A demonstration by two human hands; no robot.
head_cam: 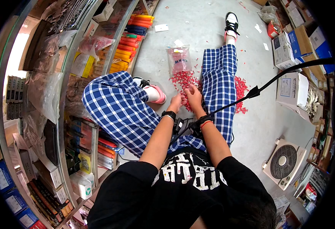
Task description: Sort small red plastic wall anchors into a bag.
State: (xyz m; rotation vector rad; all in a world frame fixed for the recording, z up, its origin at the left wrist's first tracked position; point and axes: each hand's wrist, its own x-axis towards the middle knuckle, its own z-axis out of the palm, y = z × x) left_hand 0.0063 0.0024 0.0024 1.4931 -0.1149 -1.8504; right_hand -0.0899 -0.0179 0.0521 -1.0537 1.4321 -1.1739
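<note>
My left hand (178, 102) is curled, fingertips inward, over a pile of small red pieces (181, 78) on the floor between my legs. Close beside it, my right hand (194, 96) bends its fingers toward the left one. Whatever sits between the fingertips is too small to make out. A clear plastic bag (180, 64) with printed letters lies just beyond the pile, reddish contents showing through. Some pieces look silvery. Past my right leg lies a second heap of red pieces (241, 93). My forearms and wrists hide part of the floor nearest me.
Glass-fronted shelves (66, 86) of tools and packets stand along the left, with orange and yellow handles (124, 54) low down. On the right are cardboard boxes (291, 90) and a box fan (283, 163). A black cable (276, 81) crosses the view over my right leg.
</note>
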